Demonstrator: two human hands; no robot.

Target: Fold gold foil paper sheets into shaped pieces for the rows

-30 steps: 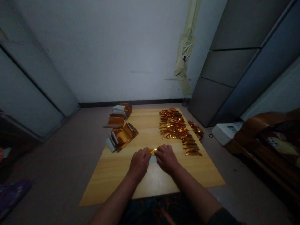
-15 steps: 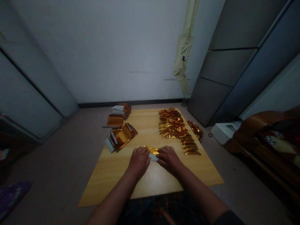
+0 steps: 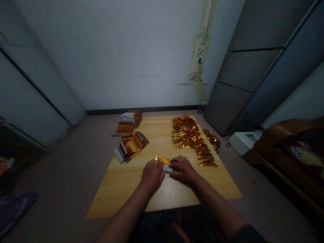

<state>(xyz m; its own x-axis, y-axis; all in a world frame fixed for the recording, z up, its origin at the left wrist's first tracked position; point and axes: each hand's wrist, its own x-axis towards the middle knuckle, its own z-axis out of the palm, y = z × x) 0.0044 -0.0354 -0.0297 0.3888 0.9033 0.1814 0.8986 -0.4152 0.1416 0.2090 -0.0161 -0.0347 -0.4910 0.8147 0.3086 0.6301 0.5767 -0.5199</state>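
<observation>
Our left hand (image 3: pixel 152 176) and right hand (image 3: pixel 182 170) press close together on the near part of the wooden surface (image 3: pixel 121 199), clamping a gold foil strip (image 3: pixel 162 159) on white paper (image 3: pixel 166 168). Just right lie folded foil pieces (image 3: pixel 205 159); farther off, a heap of gold foil (image 3: pixel 187 135) sits right and foil bundles (image 3: pixel 131 146) left.

gold foil strip (image 3: pixel 163 159) | white backing (image 3: pixel 166 168) showing at right end | lying flat, pinched between hands (image 3: pixel 152 176)
</observation>
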